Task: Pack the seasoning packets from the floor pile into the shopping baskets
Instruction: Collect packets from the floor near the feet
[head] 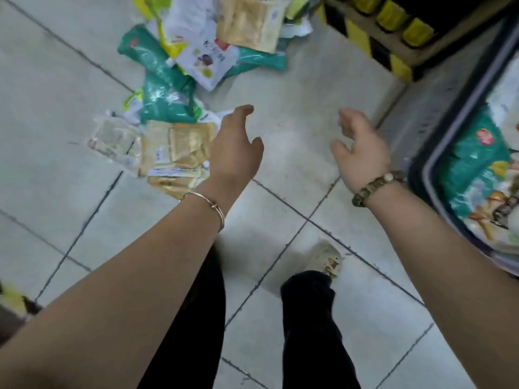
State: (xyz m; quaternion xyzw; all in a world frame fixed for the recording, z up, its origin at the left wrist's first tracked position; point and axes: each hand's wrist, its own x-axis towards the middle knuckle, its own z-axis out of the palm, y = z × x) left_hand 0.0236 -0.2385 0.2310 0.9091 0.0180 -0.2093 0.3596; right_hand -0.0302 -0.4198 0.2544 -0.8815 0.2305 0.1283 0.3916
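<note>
A pile of seasoning packets (179,80) lies on the tiled floor at the upper left: green, white, and tan ones. Several tan packets (175,153) lie nearest me. My left hand (236,147) hovers just right of those tan packets, fingers relaxed and holding nothing. My right hand (359,147) hangs over bare floor, fingers loosely curled and empty, a bead bracelet on its wrist. A dark shopping basket (421,175) stands at the right edge with green and white packets (477,164) inside it.
A shelf base with yellow and black stripes (373,43) runs along the upper right, yellow-lidded jars (415,32) on it. My legs in dark trousers and one light shoe (328,259) stand on the tiles below. Bare floor lies between the pile and the basket.
</note>
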